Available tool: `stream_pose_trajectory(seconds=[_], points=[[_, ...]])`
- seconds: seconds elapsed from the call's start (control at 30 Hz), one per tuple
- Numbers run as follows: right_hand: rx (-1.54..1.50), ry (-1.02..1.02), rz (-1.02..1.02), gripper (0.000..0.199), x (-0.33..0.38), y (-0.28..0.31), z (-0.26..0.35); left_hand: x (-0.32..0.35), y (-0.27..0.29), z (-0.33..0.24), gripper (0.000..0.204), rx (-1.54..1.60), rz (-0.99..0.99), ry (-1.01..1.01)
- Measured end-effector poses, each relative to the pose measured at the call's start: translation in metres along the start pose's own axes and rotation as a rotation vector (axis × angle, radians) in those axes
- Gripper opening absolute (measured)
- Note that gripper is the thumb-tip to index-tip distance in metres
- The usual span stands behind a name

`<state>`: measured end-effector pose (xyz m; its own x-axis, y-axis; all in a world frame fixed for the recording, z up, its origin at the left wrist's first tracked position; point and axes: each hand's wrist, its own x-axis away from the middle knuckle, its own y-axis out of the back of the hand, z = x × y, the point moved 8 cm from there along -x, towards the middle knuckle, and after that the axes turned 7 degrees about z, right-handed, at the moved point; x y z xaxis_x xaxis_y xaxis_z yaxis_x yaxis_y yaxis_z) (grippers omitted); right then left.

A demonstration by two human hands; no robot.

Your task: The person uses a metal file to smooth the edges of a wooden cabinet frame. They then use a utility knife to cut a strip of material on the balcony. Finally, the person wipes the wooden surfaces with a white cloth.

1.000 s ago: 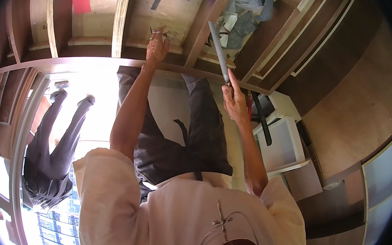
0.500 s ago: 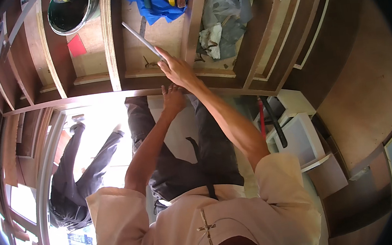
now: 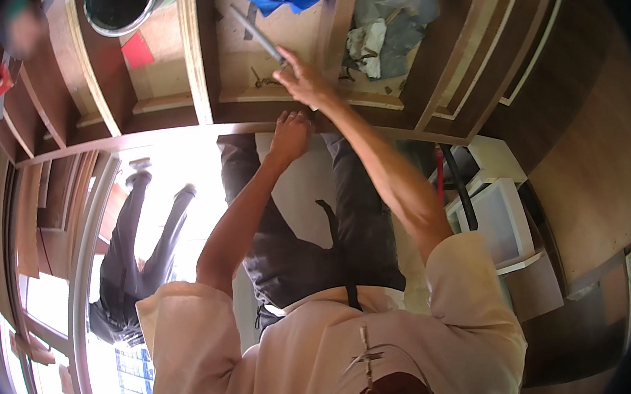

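Grey bar (image 3: 257, 34) swings over wooden frame (image 3: 156, 123)

The right hand (image 3: 308, 84), gripping the bar's near end, has come in from the right; the left hand (image 3: 292, 135) has withdrawn to the frame's front edge, its grip unclear. Both now seem gathered around one compartment.

The right hand (image 3: 308, 85) holds 1 grey tool (image 3: 256, 32), the left hand (image 3: 291, 137) at wooden framing (image 3: 198, 71).

Lwr-L glare; dk, warped edges.
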<state>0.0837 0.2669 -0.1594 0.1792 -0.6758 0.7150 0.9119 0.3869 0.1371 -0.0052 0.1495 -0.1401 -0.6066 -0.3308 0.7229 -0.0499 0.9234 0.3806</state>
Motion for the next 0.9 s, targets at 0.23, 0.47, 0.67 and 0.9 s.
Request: stream_pose_trajectory(seconds=[0.23,0.47,0.67,0.9], points=[[-0.610,-0.357,0.065,0.034,0.106,-0.022,-0.028,0.040,0.039,0.044,0.037,0.179,-0.175,0.108],[-0.123,-0.474,-0.071,0.037,0.254,-0.083,-0.048,0.078,-0.009,0.003,0.044,0.793,-0.082,0.173],[0.075,-0.563,-0.043,0.034,0.246,-0.071,-0.049,0.059,-0.049,-0.027,0.052,0.892,0.088,0.237],[0.096,-0.606,0.116,0.042,0.225,-0.047,-0.041,0.062,-0.050,-0.017,0.049,1.010,-0.013,0.233]])
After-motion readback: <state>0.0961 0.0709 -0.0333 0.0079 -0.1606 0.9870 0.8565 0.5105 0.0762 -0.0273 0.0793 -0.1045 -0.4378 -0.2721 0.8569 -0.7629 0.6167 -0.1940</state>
